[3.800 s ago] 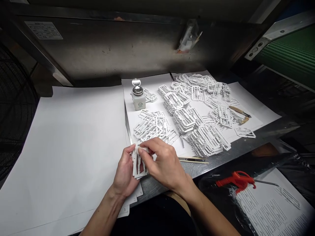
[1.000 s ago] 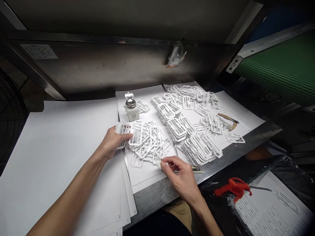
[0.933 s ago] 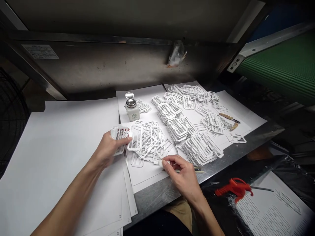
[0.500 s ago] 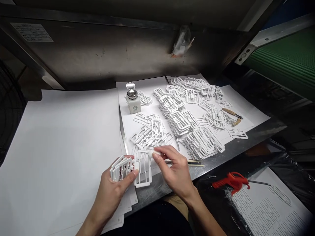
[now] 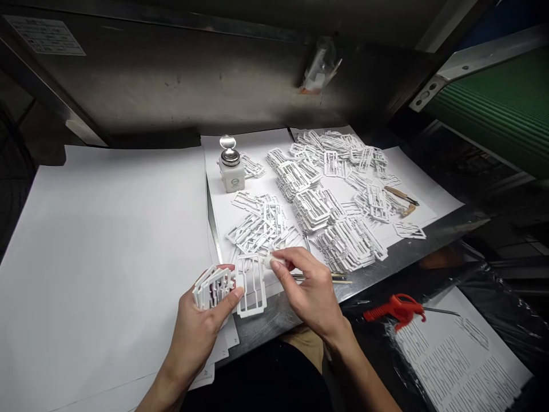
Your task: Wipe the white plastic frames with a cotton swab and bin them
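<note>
My left hand (image 5: 199, 320) is closed round a small stack of white slotted frames (image 5: 213, 288). Between its thumb and fingers it also pinches a single white frame (image 5: 251, 286), which stands out to the right of the stack. My right hand (image 5: 311, 283) pinches a small white wad (image 5: 271, 261) close to the upper right corner of that single frame. Just beyond both hands lies a loose heap of white frames (image 5: 257, 223). Neat stacks of the same frames (image 5: 312, 209) stand right of the heap.
A pump bottle (image 5: 232, 171) with its lid raised stands at the back. Tweezers and a stick (image 5: 338, 279) lie beside my right hand. Wooden-handled tools (image 5: 398, 193) lie at the right. A red air gun (image 5: 397, 311) rests on black plastic at the lower right.
The camera view has shifted slightly. The white wad has moved a little away from the single frame's corner, with my right hand. Both hands keep their hold.
</note>
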`<state>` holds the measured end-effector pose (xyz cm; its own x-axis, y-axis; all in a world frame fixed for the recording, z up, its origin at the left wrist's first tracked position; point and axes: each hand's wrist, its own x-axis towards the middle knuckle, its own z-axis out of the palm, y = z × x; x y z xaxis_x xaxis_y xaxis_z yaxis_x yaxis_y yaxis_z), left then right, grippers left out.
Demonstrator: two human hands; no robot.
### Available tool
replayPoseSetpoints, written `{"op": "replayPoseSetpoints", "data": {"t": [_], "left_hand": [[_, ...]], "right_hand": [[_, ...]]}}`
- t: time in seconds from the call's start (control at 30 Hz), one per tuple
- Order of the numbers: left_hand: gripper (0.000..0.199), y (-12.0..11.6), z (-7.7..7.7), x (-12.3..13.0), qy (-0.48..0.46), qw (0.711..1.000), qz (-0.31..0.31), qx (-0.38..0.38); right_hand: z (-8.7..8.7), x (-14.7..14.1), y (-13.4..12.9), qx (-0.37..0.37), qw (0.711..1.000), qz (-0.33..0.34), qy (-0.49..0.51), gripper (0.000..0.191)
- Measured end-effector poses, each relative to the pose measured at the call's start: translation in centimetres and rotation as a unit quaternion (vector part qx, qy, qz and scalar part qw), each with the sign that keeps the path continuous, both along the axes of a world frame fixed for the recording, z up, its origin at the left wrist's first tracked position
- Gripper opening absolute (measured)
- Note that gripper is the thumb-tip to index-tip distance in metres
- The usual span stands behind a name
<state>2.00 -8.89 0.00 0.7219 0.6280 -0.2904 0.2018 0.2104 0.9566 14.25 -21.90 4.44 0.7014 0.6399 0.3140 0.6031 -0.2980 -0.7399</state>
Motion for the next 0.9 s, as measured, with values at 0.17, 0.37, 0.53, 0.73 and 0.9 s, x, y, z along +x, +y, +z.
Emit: {"op": "replayPoseSetpoints", "data": {"t": [0.17,0.37,0.53,0.73,0.9], "left_hand": [[0.045,0.0,-0.5,0.2,-0.026,0.999,0.023,-0.02],[0.046,0.1,-0.7,0.4,-0.039,0.997,0.064,-0.036],[0.045,-0.4,-0.7,0.7,-0.041,0.997,0.067,-0.005],[0.045,-0.5,-0.3,0.9,-0.047,0.995,0.083,-0.019],[0.047,-0.3,-0.1,1.0,-0.042,0.995,0.076,-0.053]], "right_hand": [[-0.7,-1.8,-0.8,-0.027,0.998,0.06,0.008,0.018],[-1.3,-3.6,-2.9,-0.058,0.991,0.102,0.07,0.018],[-1.2,-4.4,-1.8,-0.029,0.993,0.093,0.063,0.02],[-1.4,-3.8,-1.7,-0.034,0.997,0.069,0.018,0.02],[-1.4,-2.6,-3.1,-0.076,0.981,-0.02,0.178,0.013]]}}
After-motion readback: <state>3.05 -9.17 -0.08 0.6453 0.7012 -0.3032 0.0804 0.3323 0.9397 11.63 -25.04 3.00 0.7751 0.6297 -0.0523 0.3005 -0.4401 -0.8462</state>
